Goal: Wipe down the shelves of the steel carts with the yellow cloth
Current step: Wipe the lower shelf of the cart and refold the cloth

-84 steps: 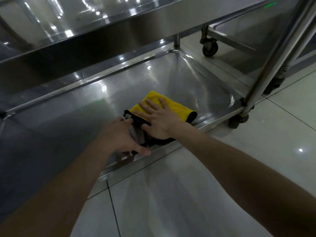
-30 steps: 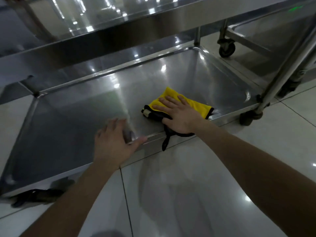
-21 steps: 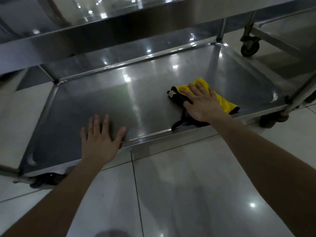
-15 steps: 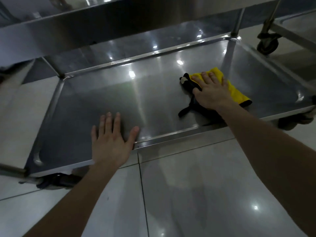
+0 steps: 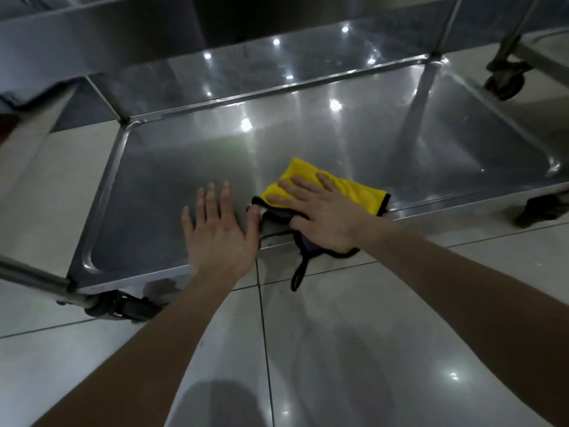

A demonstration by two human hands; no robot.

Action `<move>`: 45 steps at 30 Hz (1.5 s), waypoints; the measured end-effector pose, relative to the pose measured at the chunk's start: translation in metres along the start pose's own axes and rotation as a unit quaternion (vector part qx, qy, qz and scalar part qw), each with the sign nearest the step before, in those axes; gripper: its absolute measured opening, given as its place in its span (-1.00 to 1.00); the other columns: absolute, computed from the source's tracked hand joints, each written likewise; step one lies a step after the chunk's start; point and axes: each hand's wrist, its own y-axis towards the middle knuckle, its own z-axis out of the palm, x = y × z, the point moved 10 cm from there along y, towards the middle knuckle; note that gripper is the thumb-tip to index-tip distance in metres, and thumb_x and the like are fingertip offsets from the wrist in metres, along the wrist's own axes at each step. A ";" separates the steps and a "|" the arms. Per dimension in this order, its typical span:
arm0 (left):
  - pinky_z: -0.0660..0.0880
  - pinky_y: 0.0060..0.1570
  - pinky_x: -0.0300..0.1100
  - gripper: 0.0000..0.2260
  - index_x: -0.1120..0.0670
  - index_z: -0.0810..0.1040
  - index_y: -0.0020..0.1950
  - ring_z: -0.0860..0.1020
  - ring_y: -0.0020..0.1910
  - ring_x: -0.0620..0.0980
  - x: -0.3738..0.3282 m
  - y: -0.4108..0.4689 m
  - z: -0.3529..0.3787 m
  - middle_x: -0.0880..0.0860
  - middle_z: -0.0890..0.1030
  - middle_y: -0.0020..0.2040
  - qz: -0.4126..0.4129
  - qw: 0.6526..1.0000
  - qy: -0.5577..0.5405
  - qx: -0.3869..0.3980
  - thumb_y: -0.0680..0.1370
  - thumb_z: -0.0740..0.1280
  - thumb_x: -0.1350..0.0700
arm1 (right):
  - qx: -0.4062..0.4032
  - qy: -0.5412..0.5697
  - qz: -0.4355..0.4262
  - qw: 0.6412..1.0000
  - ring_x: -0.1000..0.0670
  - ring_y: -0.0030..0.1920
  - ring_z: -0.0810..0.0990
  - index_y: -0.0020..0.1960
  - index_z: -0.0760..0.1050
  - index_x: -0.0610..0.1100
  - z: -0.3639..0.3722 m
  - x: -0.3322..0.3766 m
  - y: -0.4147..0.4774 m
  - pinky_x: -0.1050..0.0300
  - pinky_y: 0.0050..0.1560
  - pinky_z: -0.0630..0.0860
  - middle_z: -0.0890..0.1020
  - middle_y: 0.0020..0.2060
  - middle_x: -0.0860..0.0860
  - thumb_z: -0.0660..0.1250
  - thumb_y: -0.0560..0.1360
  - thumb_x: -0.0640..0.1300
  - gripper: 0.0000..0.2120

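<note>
The yellow cloth (image 5: pixel 348 188), edged in black with a black loop hanging over the rim, lies at the front edge of the steel cart's bottom shelf (image 5: pixel 415 143). My right hand (image 5: pixel 320 215) presses flat on the cloth with fingers spread and straight. My left hand (image 5: pixel 220 231) rests flat on the shelf's front rim just left of the cloth, fingers straight, thumb almost touching the cloth's black corner.
The cart's upper shelf (image 5: pixel 92 35) overhangs at the top. Its caster wheels sit at the front left (image 5: pixel 123 306) and the right (image 5: pixel 542 206). A second cart's wheel (image 5: pixel 505 80) stands at the far right. Glossy tiled floor (image 5: pixel 369 349) fills the foreground.
My right hand slid the cloth back from mid-shelf toward the front rim and leftward, closer to my left hand. The view shifted left, showing more of the shelf's left end.
</note>
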 end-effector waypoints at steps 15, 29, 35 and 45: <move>-0.04 0.70 0.24 -0.40 0.10 0.15 0.74 0.07 0.74 0.16 0.121 0.028 -0.016 0.17 0.17 0.74 -0.065 0.996 -0.052 0.024 0.79 -0.04 -0.21 | -0.015 -0.022 0.017 1.000 0.00 0.74 -0.11 0.73 0.00 0.27 0.002 0.034 -0.022 -0.22 0.69 -0.21 -0.02 0.74 0.11 0.06 0.74 0.13 -0.42; 0.10 0.69 0.21 -0.36 0.08 0.17 0.73 0.21 0.69 0.14 0.128 0.022 -0.010 0.15 0.30 0.69 -0.032 0.996 -0.072 -0.029 0.74 -0.13 -0.25 | -0.021 0.014 0.234 0.972 -0.03 0.74 -0.14 0.72 -0.02 0.27 -0.028 -0.106 0.165 -0.35 0.66 -0.24 -0.05 0.75 0.09 -0.08 0.65 0.23 -0.37; 0.18 0.64 0.21 -0.43 0.11 0.26 0.69 0.32 0.64 0.16 0.128 0.019 -0.020 0.15 0.39 0.64 -0.030 0.992 -0.098 -0.072 0.75 -0.04 -0.14 | 0.002 0.000 0.103 0.995 -0.02 0.74 -0.13 0.73 -0.03 0.25 -0.008 0.002 0.215 -0.34 0.66 -0.25 -0.05 0.75 0.07 -0.08 0.69 0.20 -0.39; 0.45 0.34 0.23 -0.66 0.23 0.52 0.40 0.54 0.27 0.29 0.138 0.006 -0.053 0.22 0.61 0.27 -0.061 0.959 -0.235 -0.147 0.74 0.20 0.06 | 0.036 -0.044 -0.132 0.990 -0.02 0.74 -0.16 0.74 -0.02 0.19 0.026 0.150 0.081 -0.22 0.69 -0.25 -0.10 0.74 0.08 0.03 0.77 0.08 -0.43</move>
